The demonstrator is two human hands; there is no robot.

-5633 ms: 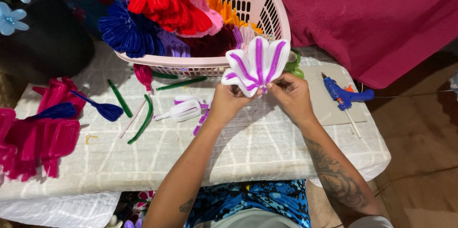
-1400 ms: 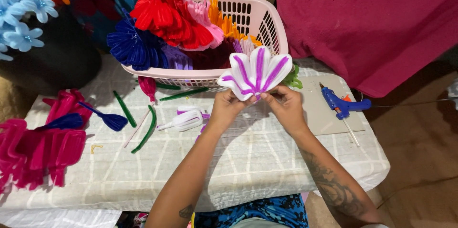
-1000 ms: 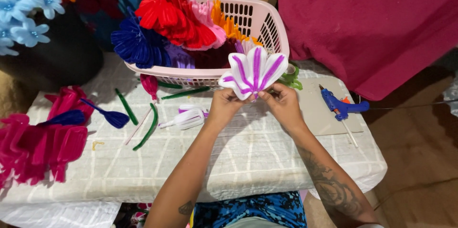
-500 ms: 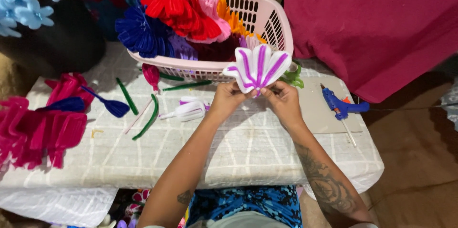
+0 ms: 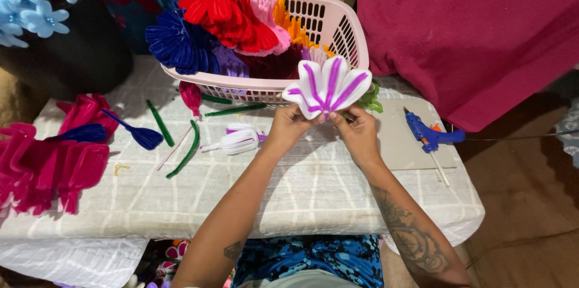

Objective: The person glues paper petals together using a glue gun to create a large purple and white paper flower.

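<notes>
Fingers of left hand (image 5: 288,126) & right hand (image 5: 357,132) pinch the base of a white fan-shaped pipe-cleaner flower w/ purple stripes (image 5: 327,86), held upright above the cloth-covered table (image 5: 313,191), just in front of the pink plastic basket (image 5: 350,28). Blue glue gun (image 5: 429,136) lies to the right; green pipe-cleaner stems (image 5: 187,149) to the left.

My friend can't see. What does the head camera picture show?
Two hands, left hand and right hand, hold up a white and purple flower over a table. Behind it sits a pink basket of colourful petals, with a blue glue gun at the right.
</notes>
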